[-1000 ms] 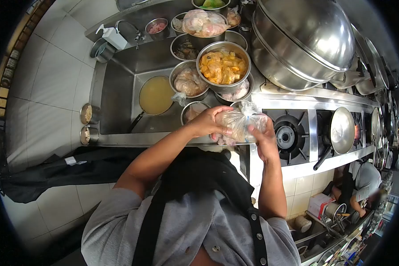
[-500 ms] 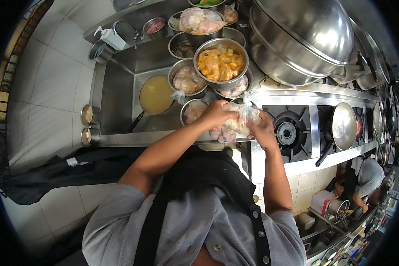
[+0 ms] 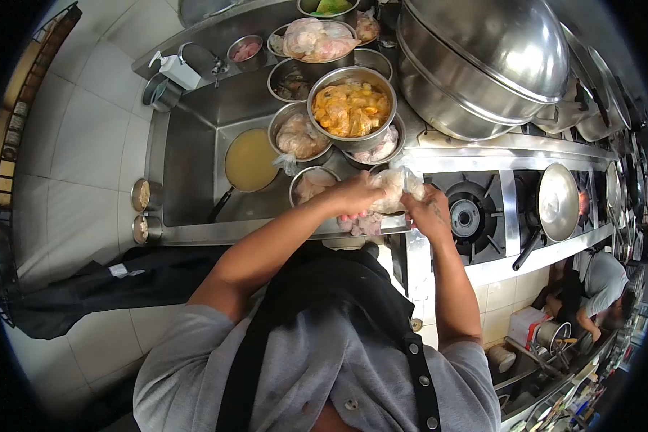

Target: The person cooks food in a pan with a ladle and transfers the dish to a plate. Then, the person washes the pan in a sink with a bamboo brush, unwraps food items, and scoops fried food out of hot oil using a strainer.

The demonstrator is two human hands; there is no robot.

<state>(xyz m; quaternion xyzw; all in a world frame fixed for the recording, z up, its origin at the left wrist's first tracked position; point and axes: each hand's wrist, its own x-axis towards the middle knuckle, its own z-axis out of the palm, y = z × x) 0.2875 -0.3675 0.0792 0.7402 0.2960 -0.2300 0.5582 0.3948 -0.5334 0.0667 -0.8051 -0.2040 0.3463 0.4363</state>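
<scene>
A clear plastic bag (image 3: 390, 189) with pale contents is held between my two hands over the sink's front edge. My left hand (image 3: 358, 196) is closed on the bag's left side, and my right hand (image 3: 428, 212) grips its right side. Below the bag lies some pinkish raw meat (image 3: 361, 225). Just left of my left hand is a metal bowl of pale meat (image 3: 315, 185). Behind the hands stand a bowl of yellow-orange marinated pieces (image 3: 351, 108) and a bowl with bagged meat (image 3: 301, 137).
A pan of cloudy yellowish liquid (image 3: 250, 160) sits in the sink (image 3: 187, 155). To the right are a gas burner (image 3: 464, 214), a frying pan (image 3: 558, 201) and a large domed steamer (image 3: 482, 65). Another person (image 3: 601, 281) bends at the far lower right.
The bag's upright twisted top has dropped, and the bag now looks more bunched between my hands. My left hand has turned slightly and moved a little lower. The view has shifted slightly.
</scene>
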